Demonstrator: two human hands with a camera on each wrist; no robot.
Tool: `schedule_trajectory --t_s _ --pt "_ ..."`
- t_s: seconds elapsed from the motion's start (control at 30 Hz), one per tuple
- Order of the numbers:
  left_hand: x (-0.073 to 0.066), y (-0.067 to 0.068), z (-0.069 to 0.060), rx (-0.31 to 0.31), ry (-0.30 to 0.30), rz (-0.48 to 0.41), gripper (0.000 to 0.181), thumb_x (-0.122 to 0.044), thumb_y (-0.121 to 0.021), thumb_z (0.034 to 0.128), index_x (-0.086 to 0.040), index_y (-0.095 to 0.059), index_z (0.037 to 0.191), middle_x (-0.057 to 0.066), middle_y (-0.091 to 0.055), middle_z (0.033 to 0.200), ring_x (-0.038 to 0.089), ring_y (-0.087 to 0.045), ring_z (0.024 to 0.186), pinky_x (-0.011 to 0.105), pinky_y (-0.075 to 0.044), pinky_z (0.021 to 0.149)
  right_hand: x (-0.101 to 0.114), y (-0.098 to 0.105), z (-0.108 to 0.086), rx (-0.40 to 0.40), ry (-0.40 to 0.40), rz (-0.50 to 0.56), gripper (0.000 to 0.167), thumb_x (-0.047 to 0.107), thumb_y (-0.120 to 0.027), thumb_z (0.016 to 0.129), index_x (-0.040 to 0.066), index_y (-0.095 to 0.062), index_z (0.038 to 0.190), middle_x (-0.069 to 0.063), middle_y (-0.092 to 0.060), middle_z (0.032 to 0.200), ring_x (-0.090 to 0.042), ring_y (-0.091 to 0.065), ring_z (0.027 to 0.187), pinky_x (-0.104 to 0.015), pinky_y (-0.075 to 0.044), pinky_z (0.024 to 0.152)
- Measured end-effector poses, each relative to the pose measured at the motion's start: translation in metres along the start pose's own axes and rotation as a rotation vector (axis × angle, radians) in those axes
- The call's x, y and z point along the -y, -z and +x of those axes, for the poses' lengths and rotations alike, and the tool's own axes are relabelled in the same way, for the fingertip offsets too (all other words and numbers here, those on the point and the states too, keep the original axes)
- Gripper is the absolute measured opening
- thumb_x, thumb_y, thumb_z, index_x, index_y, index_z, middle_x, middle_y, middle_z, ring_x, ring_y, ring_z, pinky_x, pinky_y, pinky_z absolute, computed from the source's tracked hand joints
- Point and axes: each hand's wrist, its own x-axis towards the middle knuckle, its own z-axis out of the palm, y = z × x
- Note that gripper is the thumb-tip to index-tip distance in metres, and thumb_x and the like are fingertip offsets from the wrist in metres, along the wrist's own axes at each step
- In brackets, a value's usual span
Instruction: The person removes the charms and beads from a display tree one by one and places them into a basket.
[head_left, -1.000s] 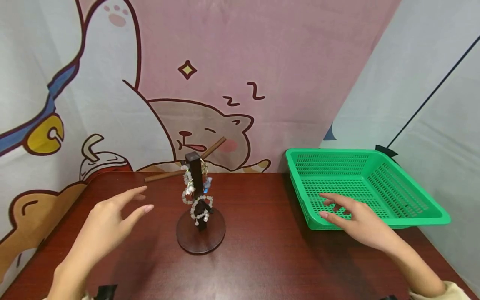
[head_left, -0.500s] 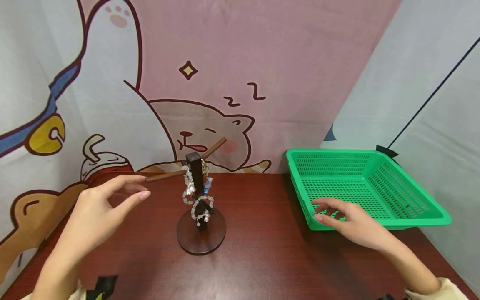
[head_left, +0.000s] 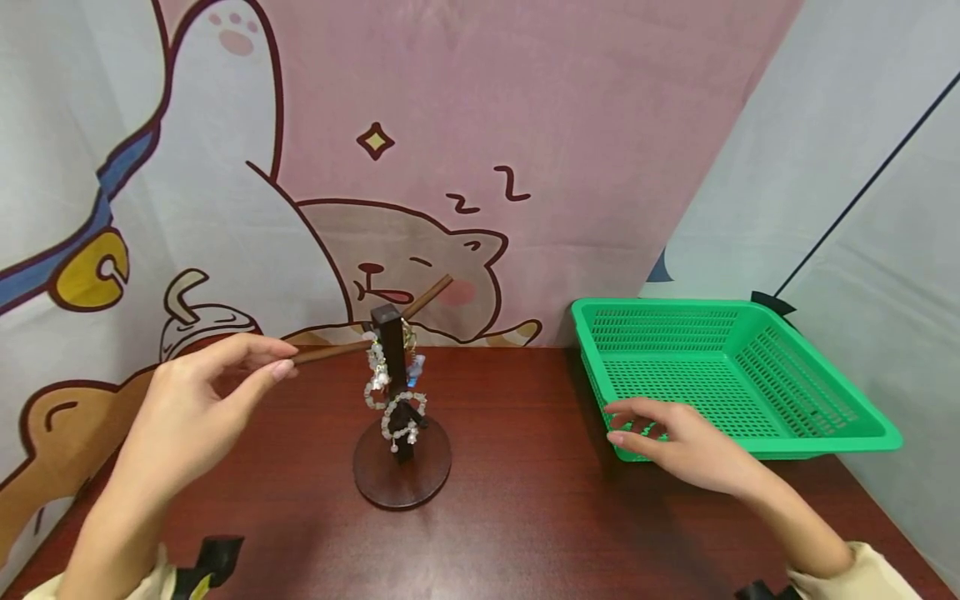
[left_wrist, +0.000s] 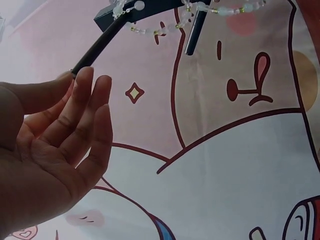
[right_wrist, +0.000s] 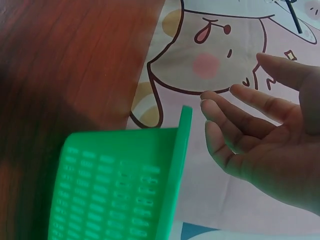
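A dark wooden jewelry stand (head_left: 390,333) with a round base (head_left: 402,482) stands on the table, left of centre. My left hand (head_left: 191,404) pinches the outer tip of its left peg (head_left: 333,352) between thumb and fingertips; the left wrist view shows this peg (left_wrist: 100,46) too. A pale beaded bracelet (head_left: 371,396) hangs on that peg, and another bracelet (head_left: 387,421) hangs low at the front of the post. Something with a blue charm (head_left: 416,368) dangles behind. My right hand (head_left: 686,442), loosely bent and holding nothing, hovers by the near left corner of a green basket (head_left: 873,429).
The basket (right_wrist: 125,150) of perforated plastic stands at the table's back right. Behind the reddish-brown table (head_left: 510,517) hangs a pink and white cartoon cloth (head_left: 600,150). A black rod (head_left: 862,192) slants down towards the basket's far right corner.
My left hand has closed its fingertips on the tip of the left peg. The right hand has drifted left along the basket's near edge. Stand and basket have stayed put.
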Motion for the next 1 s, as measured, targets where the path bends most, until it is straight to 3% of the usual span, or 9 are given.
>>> schedule_trajectory --t_s 0.3,0.73,1.0 --pt "0.003 -0.002 -0.001 0.039 0.078 -0.063 0.007 -0.014 -0.067 0.0837 -0.014 -0.068 0.091 -0.007 -0.066 0.076 0.002 -0.056 0.061 0.016 -0.038 0.054 0.003 -0.017 0.014 0.061 0.075 0.042 0.029 0.03 -0.057 0.091 0.014 -0.058 0.115 0.01 -0.059 0.096 -0.006 -0.054 0.084 -0.026 -0.043 0.073" --pt "0.007 -0.002 -0.001 0.068 0.119 -0.139 0.007 -0.013 -0.064 0.0863 -0.011 -0.067 0.092 -0.004 -0.069 0.08 0.002 -0.059 0.067 0.018 -0.038 0.054 0.022 -0.048 0.054 0.149 0.157 0.174 0.032 0.027 -0.059 0.09 0.011 -0.057 0.118 0.004 -0.062 0.093 -0.011 -0.058 0.087 -0.029 -0.046 0.073" --pt "0.007 -0.002 -0.001 0.083 0.13 -0.142 0.007 -0.013 -0.062 0.0874 -0.01 -0.067 0.092 -0.001 -0.069 0.081 0.002 -0.06 0.069 0.019 -0.039 0.055 0.037 -0.069 0.078 0.195 0.234 0.245 0.034 0.014 -0.061 0.088 0.008 -0.054 0.121 -0.001 -0.064 0.095 -0.011 -0.06 0.089 -0.031 -0.047 0.078"
